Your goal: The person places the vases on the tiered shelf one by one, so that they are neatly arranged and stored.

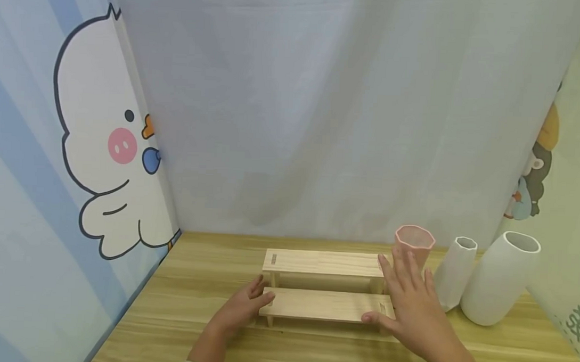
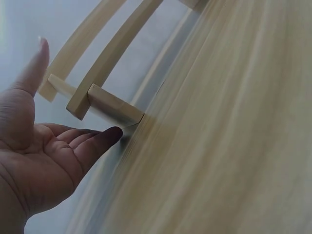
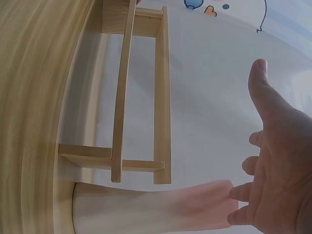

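Note:
A two-tier wooden stand [image 1: 324, 304] stands on the table, its upper board [image 1: 321, 262] behind the lower one. My left hand [image 1: 237, 309] is at the stand's left end, thumb raised. In the left wrist view its fingertips come close to the side leg [image 2: 114, 105]. Over the right end, my right hand [image 1: 415, 305] is spread with fingers extended. It overlaps a pink vase [image 1: 415, 237] in the head view. The right wrist view has this hand [image 3: 285, 168] apart from the stand [image 3: 163, 97], its fingertips at the vase's pink rim [image 3: 214, 202].
To the right stand a slim white faceted vase [image 1: 454, 274] and a larger rounded white vase [image 1: 500, 279], close together. A pale curtain [image 1: 292, 122] hangs behind the wooden table [image 1: 180, 289]. Printed cloths with cartoon figures [image 1: 96, 105] flank both sides.

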Demonstrator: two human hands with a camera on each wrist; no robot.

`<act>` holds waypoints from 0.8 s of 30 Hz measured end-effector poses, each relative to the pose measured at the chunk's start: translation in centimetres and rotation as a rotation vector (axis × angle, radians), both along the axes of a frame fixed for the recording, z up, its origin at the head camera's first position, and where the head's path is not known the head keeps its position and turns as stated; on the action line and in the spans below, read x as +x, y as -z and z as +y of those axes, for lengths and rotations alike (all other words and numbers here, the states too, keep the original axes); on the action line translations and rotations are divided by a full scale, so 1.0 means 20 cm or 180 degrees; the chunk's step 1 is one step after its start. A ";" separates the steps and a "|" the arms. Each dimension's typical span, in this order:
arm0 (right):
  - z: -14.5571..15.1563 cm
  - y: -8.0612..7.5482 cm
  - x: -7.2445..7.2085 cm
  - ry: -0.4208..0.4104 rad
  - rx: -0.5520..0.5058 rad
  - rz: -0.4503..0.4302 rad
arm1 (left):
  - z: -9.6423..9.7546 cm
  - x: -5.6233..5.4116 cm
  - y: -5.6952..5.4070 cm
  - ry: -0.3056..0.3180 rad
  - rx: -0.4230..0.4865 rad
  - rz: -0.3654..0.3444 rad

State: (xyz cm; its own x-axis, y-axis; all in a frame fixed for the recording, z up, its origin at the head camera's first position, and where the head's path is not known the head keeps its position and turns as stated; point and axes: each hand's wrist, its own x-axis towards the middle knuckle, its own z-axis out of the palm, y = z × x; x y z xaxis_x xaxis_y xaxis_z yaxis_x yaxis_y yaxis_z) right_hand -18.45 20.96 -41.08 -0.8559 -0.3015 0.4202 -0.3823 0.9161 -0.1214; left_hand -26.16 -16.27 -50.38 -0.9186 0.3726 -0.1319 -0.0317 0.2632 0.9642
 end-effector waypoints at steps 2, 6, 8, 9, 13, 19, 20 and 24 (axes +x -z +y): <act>0.00 -0.01 0.00 -0.0016 -0.0017 0.0001 | 0.01 0.00 0.00 -0.0066 -0.0023 0.0023; 0.01 -0.01 0.00 -0.0071 -0.0056 0.0066 | 0.02 0.01 0.00 -0.0189 -0.0044 0.0079; 0.02 -0.02 0.00 -0.0098 -0.0061 0.0107 | 0.02 0.02 0.01 -0.0226 -0.0073 0.0130; 0.02 -0.02 0.00 -0.0106 -0.0056 0.0121 | 0.02 0.02 0.01 -0.0228 -0.0075 0.0153; 0.03 -0.04 0.01 -0.0131 -0.0022 0.0197 | 0.02 0.02 0.02 -0.0213 -0.0102 0.0232; 0.04 -0.07 0.03 -0.0227 -0.0164 0.0373 | 0.02 0.01 0.02 -0.0164 0.0001 0.0196; 0.04 -0.08 0.03 -0.0242 -0.0200 0.0412 | 0.02 0.00 0.02 -0.0147 0.0041 0.0191; 0.08 -0.11 0.03 -0.0241 -0.0336 0.0521 | 0.03 0.00 0.03 -0.0083 0.0165 0.0168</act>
State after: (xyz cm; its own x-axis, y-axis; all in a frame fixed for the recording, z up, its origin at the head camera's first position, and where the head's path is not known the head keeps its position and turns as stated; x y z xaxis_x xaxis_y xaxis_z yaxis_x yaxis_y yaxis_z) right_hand -17.83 22.53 -38.95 -0.7502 -0.3092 0.5845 -0.4720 0.8694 -0.1458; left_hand -26.16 -15.70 -50.90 -0.9332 0.3535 -0.0643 0.0132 0.2127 0.9770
